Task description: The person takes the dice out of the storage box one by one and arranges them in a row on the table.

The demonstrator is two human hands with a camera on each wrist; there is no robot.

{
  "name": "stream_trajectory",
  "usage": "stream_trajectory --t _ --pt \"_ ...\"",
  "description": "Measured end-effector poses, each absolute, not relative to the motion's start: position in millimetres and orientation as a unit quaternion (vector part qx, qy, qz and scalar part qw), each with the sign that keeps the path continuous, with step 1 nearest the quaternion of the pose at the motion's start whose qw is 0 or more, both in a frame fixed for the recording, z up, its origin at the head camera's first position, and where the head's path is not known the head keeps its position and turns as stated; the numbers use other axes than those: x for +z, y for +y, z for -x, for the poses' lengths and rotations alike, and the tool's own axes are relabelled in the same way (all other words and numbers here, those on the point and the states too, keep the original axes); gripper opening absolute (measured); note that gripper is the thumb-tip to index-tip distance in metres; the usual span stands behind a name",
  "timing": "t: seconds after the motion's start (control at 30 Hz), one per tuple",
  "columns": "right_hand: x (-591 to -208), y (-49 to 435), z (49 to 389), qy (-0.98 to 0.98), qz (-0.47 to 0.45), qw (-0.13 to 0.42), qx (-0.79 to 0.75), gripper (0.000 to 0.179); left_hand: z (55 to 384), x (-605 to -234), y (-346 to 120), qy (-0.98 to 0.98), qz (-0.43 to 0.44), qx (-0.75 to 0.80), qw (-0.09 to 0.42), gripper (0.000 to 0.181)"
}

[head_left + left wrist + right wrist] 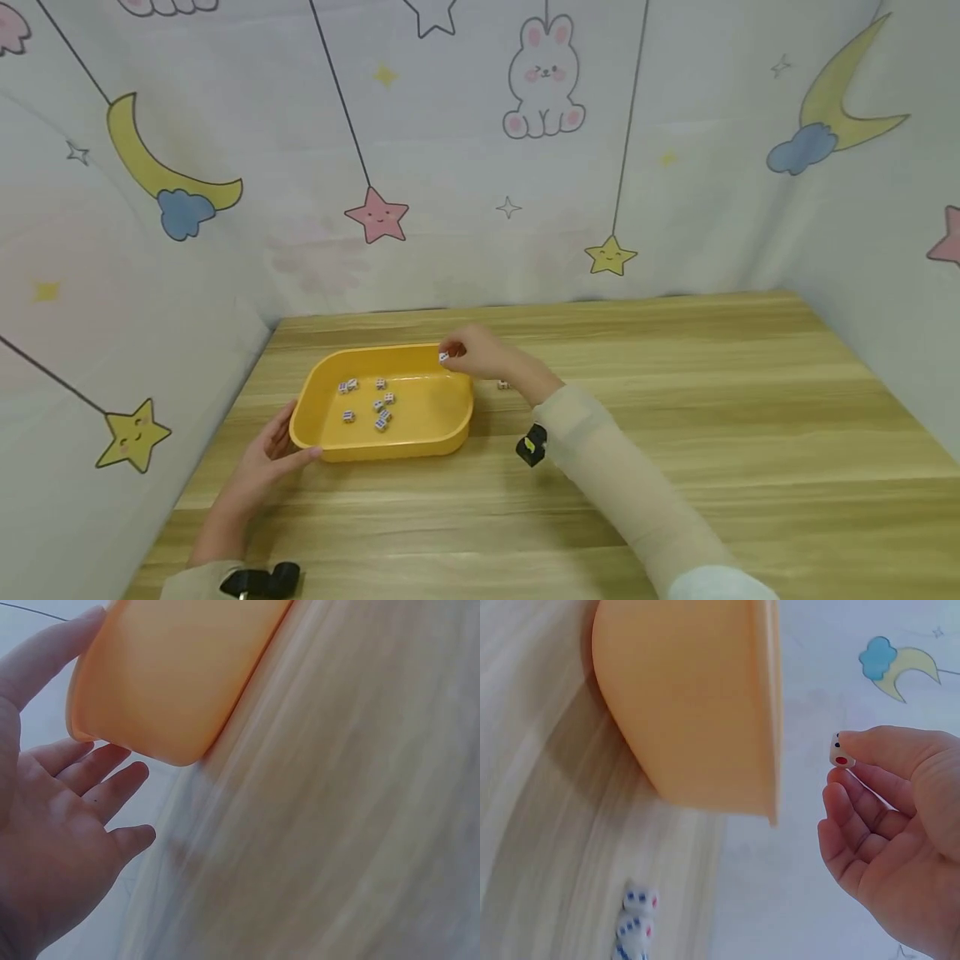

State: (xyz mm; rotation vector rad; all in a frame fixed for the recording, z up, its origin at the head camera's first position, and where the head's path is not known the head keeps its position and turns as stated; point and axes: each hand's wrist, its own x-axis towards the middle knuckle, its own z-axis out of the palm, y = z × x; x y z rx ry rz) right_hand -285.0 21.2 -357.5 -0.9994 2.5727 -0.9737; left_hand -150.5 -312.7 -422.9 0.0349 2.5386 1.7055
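A yellow tray [442, 447] with rounded corners stands on the table, several white dice [380, 423] lying scattered inside it. My right hand [480, 352] pinches one die [842, 750] between thumb and fingertips, just above the tray's far right rim. In the right wrist view, that die shows a red pip and dark pips. At the tray's left front corner, my left hand [264, 460] rests with its thumb on the front rim and its fingers along the left side. The left wrist view shows these fingers [112, 791] spread and loosely extended.
More dice [636, 922] stand in a row on the table beside the tray's right end, mostly behind my right forearm in the head view. The wood-grain table [712, 400] meets a printed cloth backdrop [465, 267]. Black straps [262, 581] circle the wrists.
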Motion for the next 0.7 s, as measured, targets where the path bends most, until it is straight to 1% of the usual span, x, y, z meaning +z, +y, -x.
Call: stream_trajectory --t 0.13,0.3,0.5,0.7 --pt "-352.7 44.0 286.5 0.875 0.332 0.092 -0.340 0.029 149.1 -423.4 -313.1 0.828 -0.015 0.559 0.041 0.089" --pt "-354.3 74.6 287.4 0.886 0.312 0.078 -0.335 0.023 149.4 -423.6 -312.4 0.828 -0.021 0.558 0.039 0.088" --pt "-363.7 107.2 287.2 0.897 0.288 0.062 -0.329 0.016 150.2 -422.6 -312.1 0.828 -0.020 0.560 0.040 0.088" --pt "-378.9 129.7 287.6 0.904 0.267 0.055 -0.328 0.015 149.0 -422.4 -311.9 0.832 -0.018 0.554 0.039 0.087"
